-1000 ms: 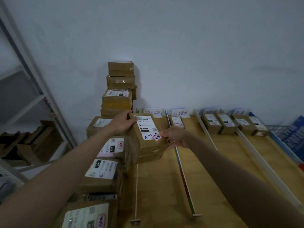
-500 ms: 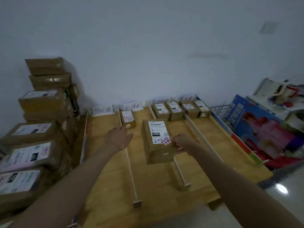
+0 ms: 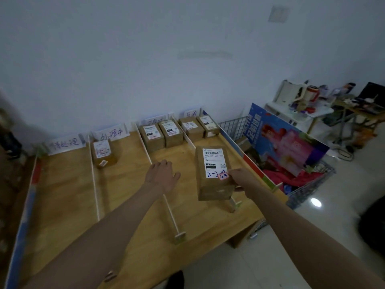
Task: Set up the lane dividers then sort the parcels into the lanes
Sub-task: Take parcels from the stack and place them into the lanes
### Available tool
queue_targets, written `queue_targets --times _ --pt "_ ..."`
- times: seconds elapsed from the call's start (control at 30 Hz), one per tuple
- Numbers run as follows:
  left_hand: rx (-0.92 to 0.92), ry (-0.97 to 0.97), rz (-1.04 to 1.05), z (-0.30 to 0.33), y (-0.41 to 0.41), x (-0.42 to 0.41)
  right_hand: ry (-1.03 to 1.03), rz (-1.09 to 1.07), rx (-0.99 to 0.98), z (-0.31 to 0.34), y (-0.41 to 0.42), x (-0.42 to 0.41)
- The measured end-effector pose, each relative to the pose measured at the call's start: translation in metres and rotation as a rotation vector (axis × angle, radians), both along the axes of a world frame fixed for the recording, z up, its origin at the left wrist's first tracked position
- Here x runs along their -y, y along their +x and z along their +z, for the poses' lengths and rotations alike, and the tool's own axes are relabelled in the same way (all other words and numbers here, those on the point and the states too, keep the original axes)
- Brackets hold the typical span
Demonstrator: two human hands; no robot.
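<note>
My right hand [image 3: 239, 179] grips a brown parcel [image 3: 212, 174] with a white label by its near right corner, held above the rightmost divider [image 3: 190, 141] and the right lanes. My left hand [image 3: 163, 176] hovers empty, fingers apart, over the middle divider [image 3: 145, 152] of the wooden table [image 3: 133, 226]. One parcel [image 3: 103, 152] lies in the second lane. Two parcels [image 3: 160, 135] sit at the back of the third lane, two more [image 3: 200, 127] in the fourth. Paper lane signs [image 3: 64, 143] stand along the wall.
A left divider [image 3: 93, 180] and coloured side boards [image 3: 25, 213] bound the lanes. A wire basket [image 3: 308, 184] with a blue poster [image 3: 285, 140] stands right of the table. A cluttered white stand [image 3: 300, 109] is farther right. Tiled floor lies below the table's front edge.
The view swung right, away from the parcel stack. My right hand carried the parcel from the stack rightward across the lanes. My left hand let go of it and now hovers empty.
</note>
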State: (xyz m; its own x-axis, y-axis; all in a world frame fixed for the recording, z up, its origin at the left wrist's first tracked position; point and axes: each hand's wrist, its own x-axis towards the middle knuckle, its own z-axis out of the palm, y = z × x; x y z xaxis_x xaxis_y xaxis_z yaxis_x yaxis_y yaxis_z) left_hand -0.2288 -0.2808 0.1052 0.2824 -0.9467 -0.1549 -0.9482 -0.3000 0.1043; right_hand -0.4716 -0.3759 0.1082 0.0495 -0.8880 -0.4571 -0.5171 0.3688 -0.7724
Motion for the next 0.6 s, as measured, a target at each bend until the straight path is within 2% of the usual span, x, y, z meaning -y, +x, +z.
queue_targets --times 0.2,0.6 --pt "-0.018 0.009 0.011 -0.019 -0.015 0.072 -0.038 -0.049 -0.013 -0.016 -0.021 0.07" --pt "-0.042 -0.076 0.117 -0.054 -0.001 0.2 -0.087 0.092 -0.125 -0.041 -0.006 0.211"
